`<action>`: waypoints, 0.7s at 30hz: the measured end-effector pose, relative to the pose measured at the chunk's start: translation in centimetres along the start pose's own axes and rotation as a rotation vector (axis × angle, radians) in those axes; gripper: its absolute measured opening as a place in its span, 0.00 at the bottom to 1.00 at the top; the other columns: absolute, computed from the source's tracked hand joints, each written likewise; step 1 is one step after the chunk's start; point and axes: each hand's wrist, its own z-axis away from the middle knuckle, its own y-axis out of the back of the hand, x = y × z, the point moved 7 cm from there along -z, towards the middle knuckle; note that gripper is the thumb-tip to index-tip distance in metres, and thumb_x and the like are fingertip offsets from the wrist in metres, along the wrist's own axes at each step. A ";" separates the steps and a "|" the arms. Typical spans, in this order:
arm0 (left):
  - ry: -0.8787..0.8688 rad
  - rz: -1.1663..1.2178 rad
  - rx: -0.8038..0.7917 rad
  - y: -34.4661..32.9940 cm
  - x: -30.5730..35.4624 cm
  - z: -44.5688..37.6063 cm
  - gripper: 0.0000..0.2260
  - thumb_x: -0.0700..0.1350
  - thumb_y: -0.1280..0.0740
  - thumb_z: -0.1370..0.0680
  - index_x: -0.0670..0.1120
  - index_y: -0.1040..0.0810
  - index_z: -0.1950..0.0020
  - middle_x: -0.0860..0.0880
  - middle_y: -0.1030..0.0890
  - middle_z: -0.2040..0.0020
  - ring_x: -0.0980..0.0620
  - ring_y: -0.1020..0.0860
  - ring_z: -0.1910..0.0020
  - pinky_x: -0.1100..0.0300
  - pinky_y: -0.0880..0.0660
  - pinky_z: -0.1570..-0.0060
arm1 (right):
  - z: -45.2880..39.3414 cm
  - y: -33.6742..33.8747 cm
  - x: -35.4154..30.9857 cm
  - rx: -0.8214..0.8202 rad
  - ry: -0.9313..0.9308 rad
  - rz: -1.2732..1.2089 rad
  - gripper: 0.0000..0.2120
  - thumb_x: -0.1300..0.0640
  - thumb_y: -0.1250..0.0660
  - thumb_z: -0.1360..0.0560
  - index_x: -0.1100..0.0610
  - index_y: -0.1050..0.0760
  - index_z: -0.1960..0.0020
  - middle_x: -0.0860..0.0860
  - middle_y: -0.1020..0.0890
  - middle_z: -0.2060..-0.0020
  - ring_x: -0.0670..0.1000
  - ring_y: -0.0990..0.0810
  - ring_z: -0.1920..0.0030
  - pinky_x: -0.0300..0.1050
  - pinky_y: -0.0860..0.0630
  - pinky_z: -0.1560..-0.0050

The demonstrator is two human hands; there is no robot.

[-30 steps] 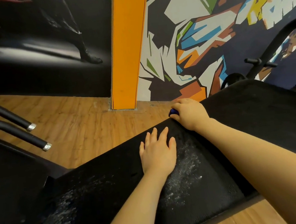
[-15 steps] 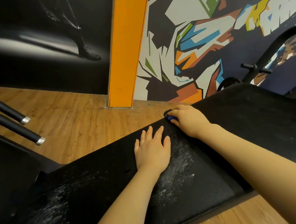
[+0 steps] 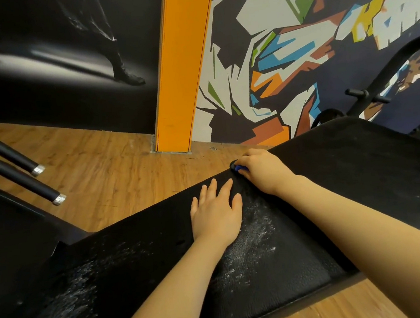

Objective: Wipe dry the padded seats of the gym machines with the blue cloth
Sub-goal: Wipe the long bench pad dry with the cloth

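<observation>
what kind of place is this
Most likely a gym: a black padded bench, black machine handles with metal caps, and a sporty wall mural over wood flooring.

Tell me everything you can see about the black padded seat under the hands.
The seat is a long black pad with a pebbled, vinyl-like cover, running from lower left to upper right above the wood floor. Whitish wet patches glisten near its middle and lower left. The left hand lies flat on it, fingers straight. The right hand grips the blue cloth, mostly hidden, at the far edge.
</observation>
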 end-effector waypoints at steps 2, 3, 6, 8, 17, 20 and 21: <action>-0.001 0.001 0.002 0.1 0.1 0.1 0.23 0.59 0.53 0.17 0.59 0.47 0.21 0.52 0.49 0.20 0.50 0.54 0.21 0.47 0.54 0.23 | 0.3 0.1 -0.1 -0.023 -0.004 -0.005 0.14 0.54 0.39 0.19 0.53 0.23 0.36 0.53 0.22 0.42 0.55 0.25 0.41 0.48 0.27 0.41; -0.002 0.000 0.002 0.1 0.1 0.1 0.23 0.59 0.53 0.17 0.59 0.47 0.21 0.52 0.49 0.20 0.50 0.53 0.21 0.47 0.54 0.23 | 0.6 0.2 -0.1 -0.034 -0.006 -0.008 0.14 0.54 0.39 0.19 0.53 0.24 0.35 0.53 0.23 0.42 0.55 0.26 0.40 0.48 0.27 0.41; 0.000 0.001 0.000 0.2 0.1 0.1 0.23 0.59 0.53 0.17 0.59 0.46 0.21 0.52 0.49 0.20 0.50 0.53 0.21 0.47 0.54 0.23 | 2.0 0.5 -0.5 -0.055 -0.004 0.007 0.16 0.54 0.40 0.18 0.53 0.26 0.32 0.53 0.25 0.40 0.55 0.27 0.39 0.49 0.27 0.40; 0.002 -0.003 -0.003 0.2 0.1 0.2 0.23 0.59 0.52 0.17 0.59 0.47 0.21 0.52 0.49 0.20 0.50 0.53 0.21 0.47 0.54 0.23 | 3.3 0.8 -0.9 -0.056 0.012 0.019 0.17 0.53 0.41 0.18 0.53 0.28 0.30 0.53 0.25 0.39 0.55 0.27 0.38 0.50 0.26 0.40; -0.002 -0.010 -0.001 0.0 0.0 -0.1 0.23 0.59 0.52 0.17 0.59 0.47 0.21 0.51 0.49 0.20 0.50 0.53 0.21 0.47 0.54 0.23 | 5.1 1.3 -1.4 -0.061 0.046 -0.035 0.17 0.53 0.40 0.18 0.54 0.28 0.30 0.52 0.25 0.36 0.53 0.27 0.37 0.46 0.28 0.37; -0.007 -0.001 0.008 0.1 -0.1 0.0 0.23 0.59 0.52 0.17 0.59 0.47 0.21 0.51 0.49 0.20 0.50 0.53 0.21 0.47 0.54 0.23 | 2.9 0.9 -1.0 -0.025 0.009 -0.017 0.15 0.54 0.40 0.18 0.56 0.25 0.34 0.55 0.23 0.41 0.56 0.26 0.40 0.49 0.28 0.40; -0.006 0.002 0.012 0.1 -0.1 -0.1 0.23 0.59 0.52 0.17 0.59 0.47 0.21 0.52 0.49 0.20 0.50 0.53 0.21 0.47 0.54 0.23 | 2.1 0.9 -0.8 -0.009 -0.007 -0.010 0.14 0.54 0.40 0.19 0.57 0.24 0.36 0.56 0.23 0.42 0.56 0.26 0.41 0.50 0.28 0.40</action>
